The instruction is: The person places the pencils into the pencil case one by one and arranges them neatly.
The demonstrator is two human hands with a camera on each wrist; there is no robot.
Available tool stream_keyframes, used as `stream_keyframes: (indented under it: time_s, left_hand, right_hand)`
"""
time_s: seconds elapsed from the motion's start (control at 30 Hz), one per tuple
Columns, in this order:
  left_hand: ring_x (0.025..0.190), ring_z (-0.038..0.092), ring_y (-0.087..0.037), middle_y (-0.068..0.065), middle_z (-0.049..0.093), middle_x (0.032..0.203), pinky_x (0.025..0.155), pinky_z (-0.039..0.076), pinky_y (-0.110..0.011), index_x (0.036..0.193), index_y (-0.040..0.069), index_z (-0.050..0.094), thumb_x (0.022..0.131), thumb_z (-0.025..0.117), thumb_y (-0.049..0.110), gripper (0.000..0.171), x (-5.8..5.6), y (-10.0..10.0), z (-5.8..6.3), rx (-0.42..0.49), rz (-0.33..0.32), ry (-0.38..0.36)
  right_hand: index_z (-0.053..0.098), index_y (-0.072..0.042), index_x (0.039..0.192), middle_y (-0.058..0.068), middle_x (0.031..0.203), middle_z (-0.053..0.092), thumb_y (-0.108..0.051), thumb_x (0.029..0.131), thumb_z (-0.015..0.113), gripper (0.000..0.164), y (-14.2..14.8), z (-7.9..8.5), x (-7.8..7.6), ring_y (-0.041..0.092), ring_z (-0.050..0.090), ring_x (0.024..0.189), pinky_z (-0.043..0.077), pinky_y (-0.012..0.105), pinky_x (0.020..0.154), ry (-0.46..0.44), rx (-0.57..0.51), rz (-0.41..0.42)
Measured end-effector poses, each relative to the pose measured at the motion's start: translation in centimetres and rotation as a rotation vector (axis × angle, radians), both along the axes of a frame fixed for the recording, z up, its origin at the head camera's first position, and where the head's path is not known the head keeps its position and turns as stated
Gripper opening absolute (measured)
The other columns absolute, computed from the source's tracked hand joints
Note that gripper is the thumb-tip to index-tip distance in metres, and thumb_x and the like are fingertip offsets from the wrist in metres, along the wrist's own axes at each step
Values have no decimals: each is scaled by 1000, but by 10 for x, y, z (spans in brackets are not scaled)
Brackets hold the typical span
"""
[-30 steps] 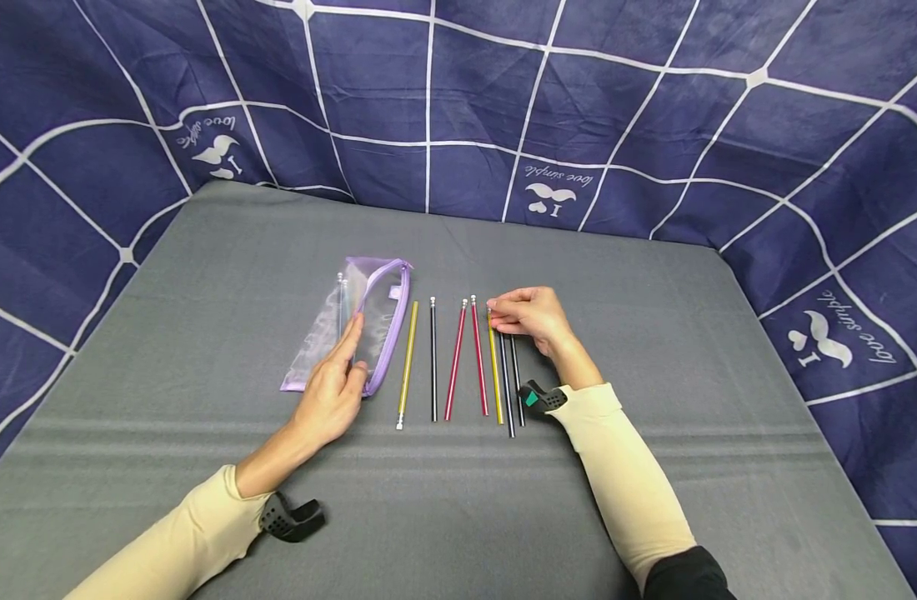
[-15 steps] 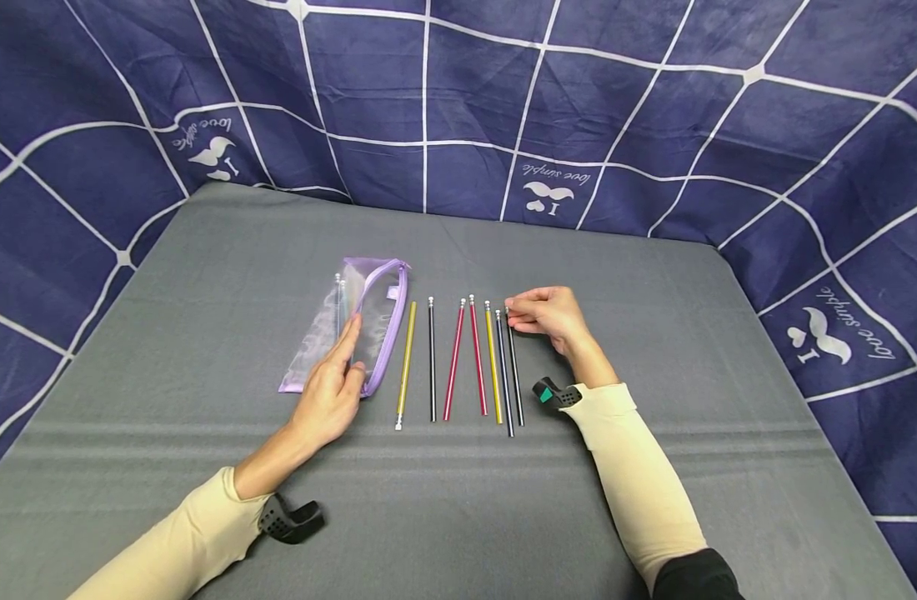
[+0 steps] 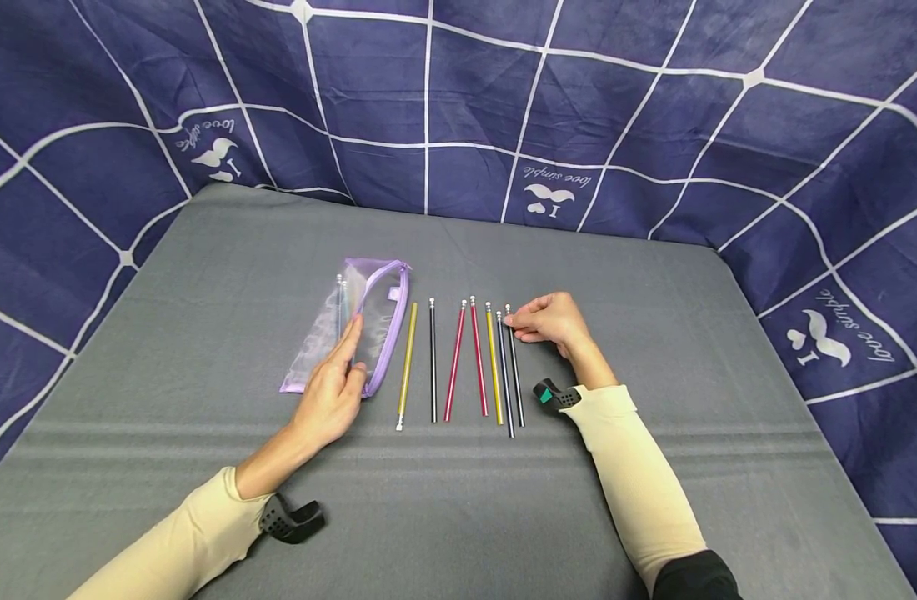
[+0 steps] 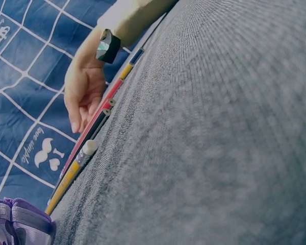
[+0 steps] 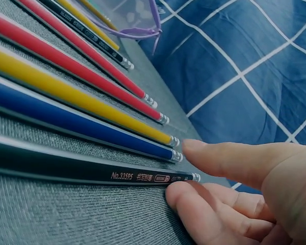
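Observation:
My left hand (image 3: pixel 327 396) rests on a clear mesh pencil pouch (image 3: pixel 387 342) with purple trim, its index finger laid straight along it. The zip gapes, and pale pencils (image 3: pixel 342 296) show through the mesh. My right hand (image 3: pixel 552 321) is at the eraser end of the rightmost black pencil (image 3: pixel 515 379). In the right wrist view the thumb and index fingertips (image 5: pixel 176 194) stand apart on either side of that pencil, which lies on the cloth. Beside it lie a blue pencil (image 5: pixel 81 120), a yellow pencil (image 3: pixel 494 367) and two red pencils (image 3: pixel 478 358).
Between the pouch and the red pencils lie another black pencil (image 3: pixel 433 362) and a yellow pencil (image 3: pixel 407 367), whose eraser points toward me. Grey cloth (image 3: pixel 428 517) covers the table. A blue curtain with white lines (image 3: pixel 488 100) hangs behind it.
My right hand has moved right from the yellow pencil's eraser end to the rightmost black pencil, then slightly toward me. The left hand and pouch stay in place.

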State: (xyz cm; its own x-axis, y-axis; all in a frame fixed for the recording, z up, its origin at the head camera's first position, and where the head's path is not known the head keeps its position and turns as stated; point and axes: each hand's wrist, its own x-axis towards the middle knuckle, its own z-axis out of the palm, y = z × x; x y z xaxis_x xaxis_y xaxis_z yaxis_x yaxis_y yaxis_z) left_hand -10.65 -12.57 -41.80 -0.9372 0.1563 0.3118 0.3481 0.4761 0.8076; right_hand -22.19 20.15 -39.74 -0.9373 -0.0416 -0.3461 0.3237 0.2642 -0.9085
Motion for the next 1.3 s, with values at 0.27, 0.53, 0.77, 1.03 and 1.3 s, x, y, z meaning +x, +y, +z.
stream_keyframes:
  time_s: [0.27, 0.53, 0.77, 1.03, 1.3]
  left_hand:
    - [145, 25, -32, -20, 25, 158, 120, 17, -38, 152, -7, 27, 90, 44, -9, 65, 0, 0, -1, -3, 2, 2]
    - [145, 25, -33, -22, 25, 158, 120, 18, -37, 151, -7, 27, 90, 44, -9, 64, 0, 0, -1, 6, -3, 12]
    - [145, 25, -32, -22, 25, 158, 120, 18, -42, 151, -8, 27, 90, 44, -10, 64, 0, 0, -1, 7, -1, 12]
    - [146, 24, -33, -22, 25, 158, 120, 18, -42, 151, -8, 28, 91, 44, -10, 63, 0, 0, 1, 12, -8, -6]
    - [146, 24, -32, -21, 25, 158, 120, 18, -42, 151, -7, 28, 91, 44, -9, 62, 1, 1, 1, 14, -7, -13]
  right_hand:
    - [66, 9, 90, 4, 65, 67, -1, 75, 84, 26, -1, 0, 0, 8, 65, 52, 58, 23, 56, -56, 67, 32]
    - [65, 12, 95, 6, 67, 69, 2, 74, 83, 30, -3, 2, 1, 8, 65, 53, 57, 21, 56, -70, 83, 36]
    - [66, 12, 92, 5, 66, 68, 5, 76, 81, 24, -3, 3, 1, 7, 65, 53, 57, 20, 55, -50, 89, 53]
    - [65, 12, 90, 5, 66, 66, 6, 76, 79, 20, -3, 4, 2, 7, 63, 53, 56, 19, 55, -29, 106, 68]
    - [64, 11, 89, 4, 66, 66, 6, 77, 78, 19, -4, 4, 3, 7, 63, 52, 57, 20, 54, -28, 100, 76]
